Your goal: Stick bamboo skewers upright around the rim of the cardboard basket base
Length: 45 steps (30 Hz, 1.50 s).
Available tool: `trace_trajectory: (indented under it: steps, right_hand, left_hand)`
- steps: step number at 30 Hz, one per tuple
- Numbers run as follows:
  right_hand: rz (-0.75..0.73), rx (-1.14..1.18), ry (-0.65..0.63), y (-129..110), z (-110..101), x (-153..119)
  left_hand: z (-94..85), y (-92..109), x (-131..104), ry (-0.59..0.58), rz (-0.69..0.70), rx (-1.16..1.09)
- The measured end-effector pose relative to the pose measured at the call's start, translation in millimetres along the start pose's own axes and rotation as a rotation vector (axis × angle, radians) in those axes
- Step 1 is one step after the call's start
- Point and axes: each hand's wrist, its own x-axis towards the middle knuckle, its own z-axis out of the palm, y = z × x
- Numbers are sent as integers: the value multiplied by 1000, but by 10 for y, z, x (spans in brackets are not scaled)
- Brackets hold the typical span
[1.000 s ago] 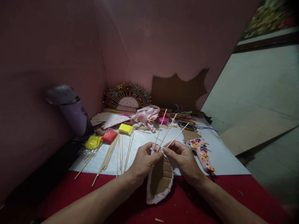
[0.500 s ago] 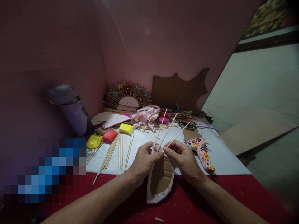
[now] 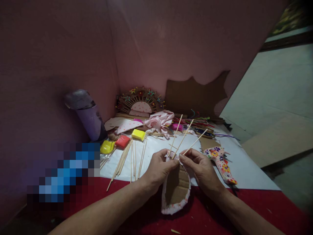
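My left hand (image 3: pixel 161 168) is closed on the upper end of an oval cardboard piece (image 3: pixel 177 186), its thumb pressed across the brown face. Whitish, pink-spotted cloth is folded over the edge of this piece. From its top, two thin wooden sticks (image 3: pixel 186 138) fan upward. A third stick (image 3: pixel 195 142) leans to the right, its lower end pinched between the thumb and fingers of my right hand (image 3: pixel 198 166). Exactly how the lower stick ends meet the cardboard is hidden by my fingers.
Loose sticks (image 3: pixel 123 160) and yellow and red clay packets (image 3: pixel 122 141) lie at left. Scissors (image 3: pixel 207 133) and a glue gun in flowered cloth (image 3: pixel 222 163) are at right. Behind are crumpled pink cloth (image 3: pixel 160 120), a decorated fan (image 3: pixel 140 104) and a purple bottle (image 3: pixel 89 119).
The whole scene has shifted rightward in the picture as the camera turned a little left. Both hands keep nearly the same hold on the cardboard piece and the stick.
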Motion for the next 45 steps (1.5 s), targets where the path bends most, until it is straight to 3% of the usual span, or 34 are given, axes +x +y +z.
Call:
trace_trajectory:
  steps: [23, 34, 45]
  right_hand:
    - [28, -2, 9, -18, 16, 5]
    - [-36, 45, 44, -35, 34, 42]
    - [-86, 32, 51, -42, -2, 38]
  left_hand:
    - [8, -7, 5, 23, 6, 34]
    - [-32, -8, 52, -29, -51, 21]
    - [50, 59, 11, 2, -64, -37]
